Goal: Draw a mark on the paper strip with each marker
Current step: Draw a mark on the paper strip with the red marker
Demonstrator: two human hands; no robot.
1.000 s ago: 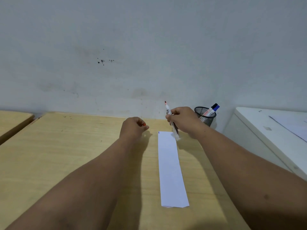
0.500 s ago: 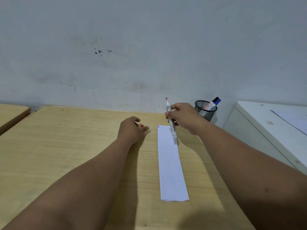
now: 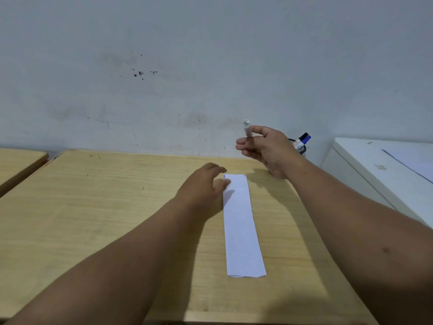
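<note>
The white paper strip (image 3: 241, 226) lies lengthwise on the wooden desk (image 3: 117, 207), with a small dark mark at its far left corner. My right hand (image 3: 264, 148) is raised above the strip's far end, shut on a white marker (image 3: 246, 127). Only the marker's blurred upper end shows above my fingers; its tip is hidden. My left hand (image 3: 203, 186) hovers at the strip's far left edge, fingers apart, thumb touching the paper. A black mesh cup (image 3: 302, 148) behind my right hand holds a blue-capped marker (image 3: 304, 138) and another one.
A grey wall rises just behind the desk. A white cabinet top (image 3: 375, 165) with a sheet of paper on it stands to the right of the desk. A second wooden desk (image 3: 18, 160) adjoins on the left.
My right hand lifted the marker off the strip and turned it; its red tip no longer shows. My left hand opened and slid right onto the strip's edge; the red cap is out of sight.
</note>
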